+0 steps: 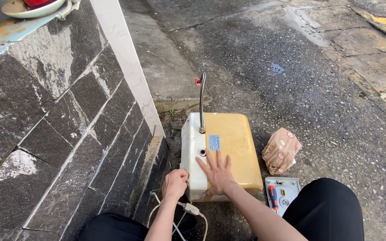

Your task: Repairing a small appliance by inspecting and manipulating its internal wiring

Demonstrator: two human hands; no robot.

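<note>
the yellow and white water heater (222, 154) lies flat on the wet pavement (291, 67), just beside the dark tiled wall (59, 134), with its bent metal pipe (202, 100) rising from the white side. the right hand (219, 172) rests palm down on the casing, fingers spread wide. the left hand (175, 183) sits at the lower white corner, fingers curled shut on what looks like the cable (192, 209); the exact grip is hidden. judgement: the flat palm should keep bearing straight down so the casing does not slide while the left hand works, and any pull should run in line with the cable entry. containers: a shallow grey tray (282, 192) near the right knee holds a red-handled screwdriver (273, 198); a patterned bag (281, 151) stands beside the heater, contents unseen.
</note>
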